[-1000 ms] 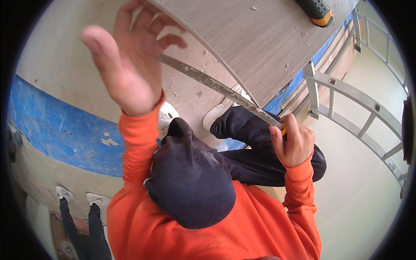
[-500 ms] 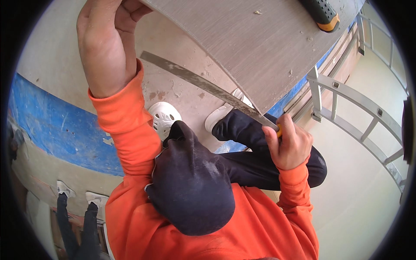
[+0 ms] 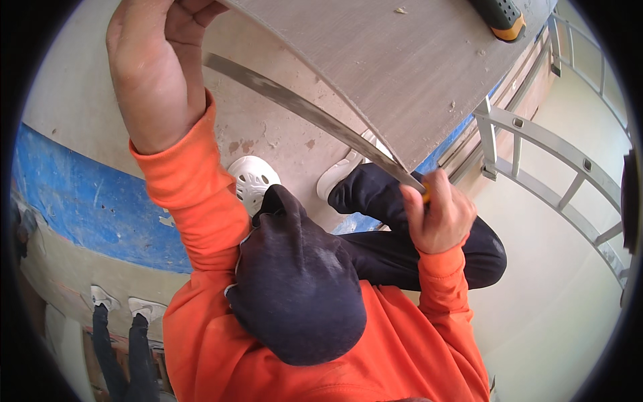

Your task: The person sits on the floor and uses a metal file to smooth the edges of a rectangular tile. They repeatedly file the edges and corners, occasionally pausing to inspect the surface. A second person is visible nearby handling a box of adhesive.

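A large grey wood-grain board [image 3: 375, 60] lies before me, one corner pointing toward me. At the top, my left hand [image 3: 157, 40] is closed at the board's left edge, its fingertips partly hidden. Held in my right hand [image 3: 439, 213] is a long, flat, dusty metal file [image 3: 295, 104] with a yellow handle mostly covered by my fingers. Its blade runs up and left along the board's edge, just touching or close to the corner; I cannot tell which. On the board rests a black perforated tool handle [image 3: 499, 19] with an orange-yellow end.
To the right lies a metal ladder [image 3: 562, 144]. A blue sheet [image 3: 94, 194] crosses the floor on the left. Below the board are my white clogs [image 3: 253, 179] and small debris. Another person's legs [image 3: 137, 348] show at lower left.
My right hand and the file have shifted up and left along the board's edge. My left hand has moved slightly left, and the board appears slightly higher in view.
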A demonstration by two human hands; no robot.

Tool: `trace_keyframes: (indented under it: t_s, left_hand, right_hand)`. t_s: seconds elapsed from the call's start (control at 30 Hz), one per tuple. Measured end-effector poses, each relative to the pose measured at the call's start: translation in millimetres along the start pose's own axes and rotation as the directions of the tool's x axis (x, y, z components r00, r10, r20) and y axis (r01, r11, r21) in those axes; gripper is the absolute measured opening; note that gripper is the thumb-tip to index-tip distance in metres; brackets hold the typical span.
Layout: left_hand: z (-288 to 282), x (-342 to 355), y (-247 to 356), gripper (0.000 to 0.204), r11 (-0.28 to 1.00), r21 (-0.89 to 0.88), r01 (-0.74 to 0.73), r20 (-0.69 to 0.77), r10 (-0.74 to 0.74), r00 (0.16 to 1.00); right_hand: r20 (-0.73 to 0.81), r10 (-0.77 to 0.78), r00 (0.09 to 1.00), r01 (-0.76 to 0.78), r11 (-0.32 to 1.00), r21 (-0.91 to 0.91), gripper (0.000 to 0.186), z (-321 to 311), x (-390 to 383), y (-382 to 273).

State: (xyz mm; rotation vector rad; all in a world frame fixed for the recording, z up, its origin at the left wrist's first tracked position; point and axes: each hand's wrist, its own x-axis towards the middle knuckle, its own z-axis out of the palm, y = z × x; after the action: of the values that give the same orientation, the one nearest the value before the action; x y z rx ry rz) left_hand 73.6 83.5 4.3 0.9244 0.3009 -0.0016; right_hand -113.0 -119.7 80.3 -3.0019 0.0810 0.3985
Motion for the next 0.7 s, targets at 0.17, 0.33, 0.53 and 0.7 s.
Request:
trace_keyframes:
  t_s: [0.17,0.33,0.53,0.7]
  left_hand:
    - [-19.7,9.2,2.3,0.065,0.945,-0.286,0.156,0.171,-0.11,0.979]
    - [-32.4,-8.0,-12.2,0.061,0.992,-0.03,-0.119,0.303,0.123,0.945]
    - [-30.3,-0.4,-3.1,0.048,0.998,-0.061,-0.018,0.267,0.034,0.963]
    - [-28.1,4.3,1.8,0.042,0.999,0.03,-0.016,0.28,0.007,0.96]
  right_hand:
    - [-0.035,-0.046,0.998,0.044,0.998,-0.045,0.044,4.9,-1.7,7.8]
    - [-0.152,-0.086,0.985,0.087,0.996,-0.002,0.046,10.4,-1.3,12.8]
    - [-0.097,-0.114,0.989,0.106,0.991,-0.084,0.046,14.0,2.2,14.9]
    - [-0.138,-0.08,0.987,0.076,0.996,-0.036,0.046,14.2,3.3,11.9]
